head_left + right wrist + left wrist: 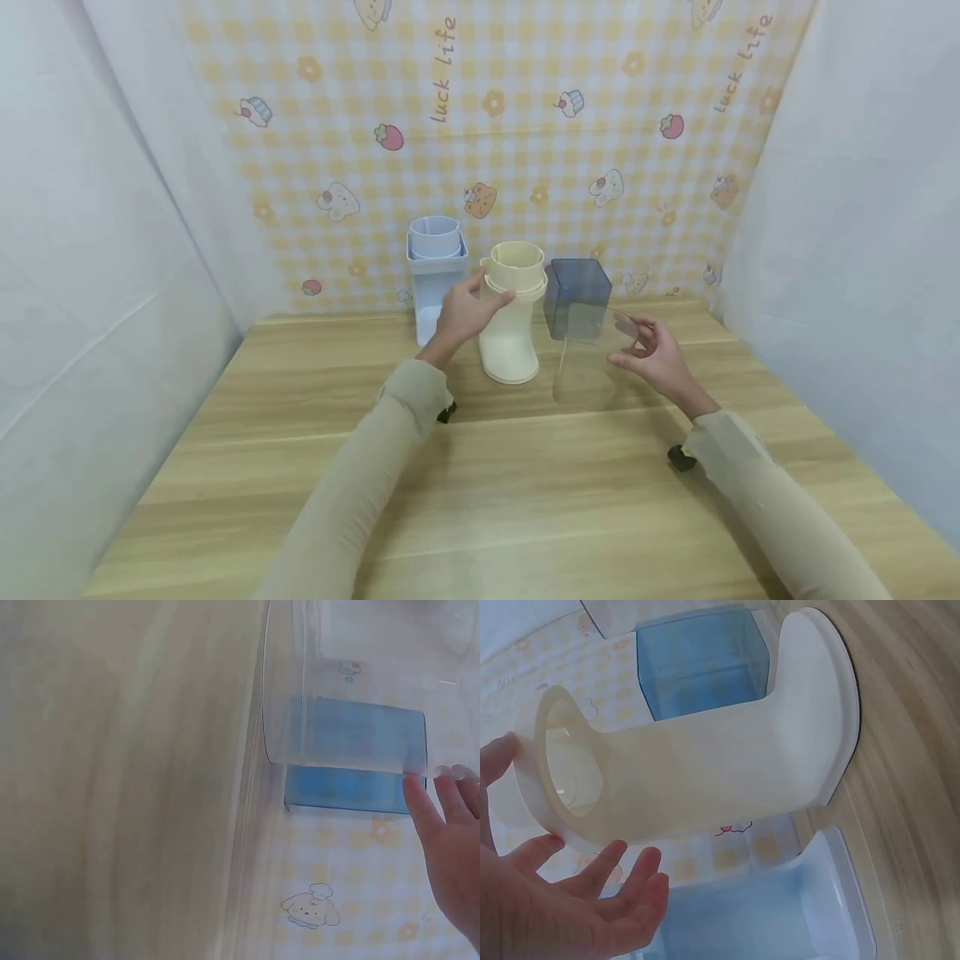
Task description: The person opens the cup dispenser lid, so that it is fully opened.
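My left hand point(463, 315) grips the round collar of a cream plastic stand point(506, 346), thumb on one side and fingers on the other. The stand is upright on the table, with a cream cylinder point(517, 257) set in its collar. In the left wrist view, the fingertips of the left hand point(570, 904) touch the ring's rim. At the right, my right hand point(662, 362) pinches the upper edge of a clear plastic container point(585, 371), thumb against fingers. That container is also in the right wrist view, where part of the right hand point(457, 851) is cut off.
A light blue stand point(437, 283) with a cylinder in its square top stands behind the left hand. A translucent dark blue box point(579, 287) stands behind the clear container. A patterned cloth point(525, 150) backs the wooden table point(480, 500); white curtains hang at both sides.
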The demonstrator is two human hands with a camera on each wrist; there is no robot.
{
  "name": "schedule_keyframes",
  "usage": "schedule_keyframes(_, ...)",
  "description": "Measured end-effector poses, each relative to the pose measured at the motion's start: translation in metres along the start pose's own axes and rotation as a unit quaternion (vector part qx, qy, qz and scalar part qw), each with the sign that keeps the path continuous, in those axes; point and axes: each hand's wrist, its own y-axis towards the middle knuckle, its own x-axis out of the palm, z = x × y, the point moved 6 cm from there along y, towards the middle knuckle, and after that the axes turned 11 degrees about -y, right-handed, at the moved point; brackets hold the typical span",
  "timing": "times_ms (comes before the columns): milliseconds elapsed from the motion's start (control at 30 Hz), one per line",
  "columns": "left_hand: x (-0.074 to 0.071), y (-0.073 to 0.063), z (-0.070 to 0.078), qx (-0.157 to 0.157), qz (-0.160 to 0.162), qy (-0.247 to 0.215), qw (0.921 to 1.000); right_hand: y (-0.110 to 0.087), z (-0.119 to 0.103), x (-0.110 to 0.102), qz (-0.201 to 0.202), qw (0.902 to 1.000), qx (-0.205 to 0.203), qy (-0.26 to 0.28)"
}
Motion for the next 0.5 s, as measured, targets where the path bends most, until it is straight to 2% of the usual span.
schedule_keyframes(333, 0.001, 0.017, -0.002, -0.029, -0.021, 0.025, 0.999, 0.011, 0.012, -0.002, 0.013, 0.9999, 0.007, 0.001)
schedule_keyframes(500, 0.003, 0.021, -0.001, -0.033, -0.032, 0.028, 0.9986, 0.015, 0.015, -0.002, 0.028, 0.9994, 0.019, 0.002)
